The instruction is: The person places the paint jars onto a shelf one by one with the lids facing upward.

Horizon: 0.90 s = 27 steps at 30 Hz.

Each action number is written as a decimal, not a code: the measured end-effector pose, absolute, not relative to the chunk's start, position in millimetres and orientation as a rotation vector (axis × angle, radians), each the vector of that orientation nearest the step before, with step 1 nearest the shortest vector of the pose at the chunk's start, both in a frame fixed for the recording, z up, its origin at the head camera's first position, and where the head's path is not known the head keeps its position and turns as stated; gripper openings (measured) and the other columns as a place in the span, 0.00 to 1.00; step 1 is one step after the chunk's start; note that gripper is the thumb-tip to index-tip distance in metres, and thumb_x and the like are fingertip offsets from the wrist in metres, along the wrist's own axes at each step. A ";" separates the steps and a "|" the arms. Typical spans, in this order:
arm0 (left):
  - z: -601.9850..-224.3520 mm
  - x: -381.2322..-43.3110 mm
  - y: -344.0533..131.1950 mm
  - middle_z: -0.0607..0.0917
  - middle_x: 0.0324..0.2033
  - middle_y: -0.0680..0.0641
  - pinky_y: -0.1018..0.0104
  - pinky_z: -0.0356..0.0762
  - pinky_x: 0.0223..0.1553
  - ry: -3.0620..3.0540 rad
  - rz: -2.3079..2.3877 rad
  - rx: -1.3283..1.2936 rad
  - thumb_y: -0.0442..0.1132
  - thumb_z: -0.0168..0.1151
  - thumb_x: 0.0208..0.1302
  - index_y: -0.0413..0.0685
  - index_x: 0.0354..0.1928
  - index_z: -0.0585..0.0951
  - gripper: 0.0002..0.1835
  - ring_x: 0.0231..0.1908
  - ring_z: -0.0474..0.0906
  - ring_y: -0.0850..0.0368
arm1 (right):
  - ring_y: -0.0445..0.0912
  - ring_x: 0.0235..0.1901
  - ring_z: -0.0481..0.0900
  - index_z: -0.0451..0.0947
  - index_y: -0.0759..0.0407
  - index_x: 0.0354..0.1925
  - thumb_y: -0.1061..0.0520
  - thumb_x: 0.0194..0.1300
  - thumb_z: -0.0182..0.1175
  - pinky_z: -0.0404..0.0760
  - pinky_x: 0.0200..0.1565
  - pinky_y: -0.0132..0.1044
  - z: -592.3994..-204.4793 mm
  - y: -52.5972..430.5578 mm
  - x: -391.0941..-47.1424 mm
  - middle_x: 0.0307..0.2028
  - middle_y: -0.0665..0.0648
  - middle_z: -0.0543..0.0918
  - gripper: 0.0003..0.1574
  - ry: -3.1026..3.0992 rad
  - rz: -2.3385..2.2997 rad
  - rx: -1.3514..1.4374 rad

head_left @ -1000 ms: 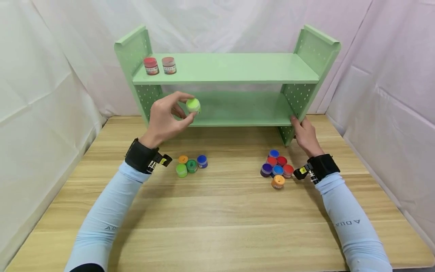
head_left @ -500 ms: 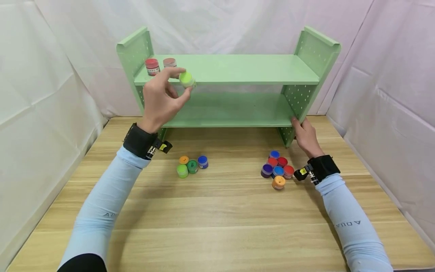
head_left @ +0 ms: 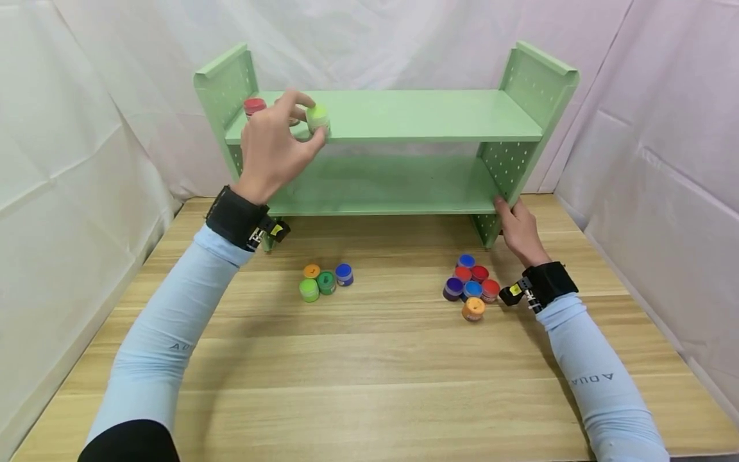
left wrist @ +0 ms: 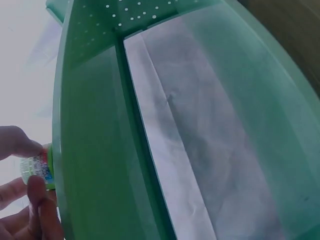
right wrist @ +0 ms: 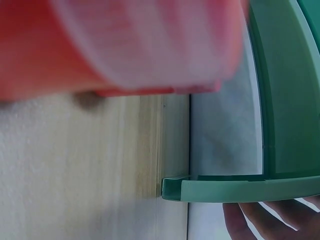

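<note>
My left hand (head_left: 274,144) pinches a small lime-green paint jar (head_left: 318,119) between thumb and fingers, at the front of the green shelf's (head_left: 404,115) upper board. In the left wrist view the jar (left wrist: 36,167) appears beside the board's edge; whether it touches the board I cannot tell. A red jar (head_left: 254,106) stands at the board's left end, and another reddish jar beside it is mostly hidden behind my hand. My right hand (head_left: 521,232) grips the shelf's right side panel low down; its fingers (right wrist: 270,220) lie along the outer face in the right wrist view.
On the wooden table (head_left: 375,372), left of centre, sit a light green jar (head_left: 309,290), a dark green jar (head_left: 326,282), an orange jar (head_left: 312,271) and a blue jar (head_left: 344,274). Several more jars cluster near my right wrist, including an orange one (head_left: 473,309). White cloth hangs behind.
My left hand has lifted the lime-green jar from in front of the lower shelf to the upper board, now covering the second reddish jar. My right hand has stayed on the side panel.
</note>
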<state>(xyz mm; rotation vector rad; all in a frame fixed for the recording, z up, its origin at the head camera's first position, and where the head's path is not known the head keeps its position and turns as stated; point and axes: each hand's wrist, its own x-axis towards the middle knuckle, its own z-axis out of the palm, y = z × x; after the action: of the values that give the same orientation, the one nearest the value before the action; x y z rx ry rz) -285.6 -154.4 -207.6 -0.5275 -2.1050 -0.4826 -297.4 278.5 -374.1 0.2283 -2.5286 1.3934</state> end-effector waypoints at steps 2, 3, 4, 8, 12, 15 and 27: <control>-204.9 -286.6 -153.9 0.86 0.36 0.48 0.64 0.56 0.18 -2.152 -0.461 -0.508 0.52 0.56 0.61 0.46 0.46 0.78 0.19 0.30 0.80 0.53 | 0.61 0.54 0.71 0.47 0.54 0.75 0.35 0.73 0.35 0.74 0.46 0.54 -373.9 278.7 -296.5 0.62 0.66 0.67 0.42 -2.530 1.392 0.219; -203.8 -287.1 -153.8 0.86 0.36 0.48 0.63 0.56 0.18 -2.175 -0.446 -0.497 0.53 0.55 0.62 0.47 0.46 0.77 0.19 0.29 0.79 0.53 | 0.61 0.54 0.71 0.48 0.54 0.75 0.35 0.73 0.35 0.74 0.46 0.54 -373.9 278.7 -296.1 0.62 0.67 0.67 0.42 -2.529 1.393 0.216; -202.6 -287.6 -153.8 0.86 0.36 0.49 0.63 0.56 0.18 -2.194 -0.430 -0.487 0.53 0.55 0.62 0.47 0.46 0.77 0.19 0.27 0.77 0.53 | 0.61 0.54 0.71 0.48 0.55 0.75 0.35 0.73 0.35 0.74 0.46 0.54 -373.8 278.7 -295.8 0.62 0.67 0.68 0.42 -2.528 1.390 0.212; -199.8 -288.6 -153.6 0.86 0.37 0.49 0.62 0.55 0.18 -2.248 -0.388 -0.457 0.53 0.54 0.63 0.48 0.46 0.77 0.18 0.20 0.70 0.53 | 0.61 0.53 0.72 0.49 0.55 0.75 0.35 0.74 0.35 0.75 0.45 0.53 -373.8 278.6 -295.4 0.62 0.67 0.68 0.41 -2.523 1.393 0.211; -195.7 -289.7 -151.8 0.86 0.37 0.49 0.61 0.53 0.17 -2.287 -0.363 -0.430 0.53 0.54 0.63 0.49 0.48 0.78 0.19 0.17 0.68 0.53 | 0.61 0.54 0.71 0.49 0.54 0.75 0.35 0.73 0.34 0.75 0.45 0.53 -374.1 278.3 -295.6 0.62 0.66 0.68 0.41 -2.523 1.388 0.212; -192.2 -291.7 -150.1 0.86 0.37 0.49 0.61 0.54 0.17 -2.320 -0.351 -0.413 0.53 0.54 0.63 0.50 0.49 0.79 0.19 0.18 0.70 0.52 | 0.61 0.54 0.71 0.48 0.53 0.75 0.34 0.73 0.34 0.75 0.45 0.54 -374.7 277.8 -295.6 0.62 0.66 0.68 0.41 -2.524 1.382 0.207; -189.5 -298.9 -149.5 0.87 0.37 0.48 0.61 0.56 0.18 -2.377 -0.314 -0.372 0.53 0.55 0.65 0.51 0.51 0.80 0.19 0.24 0.77 0.49 | 0.61 0.54 0.71 0.47 0.52 0.75 0.34 0.73 0.35 0.74 0.45 0.54 -376.5 276.5 -296.6 0.62 0.66 0.68 0.42 -2.518 1.384 0.201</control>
<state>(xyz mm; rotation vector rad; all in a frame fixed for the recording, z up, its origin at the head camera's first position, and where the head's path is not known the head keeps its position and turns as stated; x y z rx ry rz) -298.9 -149.5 -189.5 -0.3725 -2.3767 -0.3135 -296.6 276.5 -376.5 0.2008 -2.5178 1.3839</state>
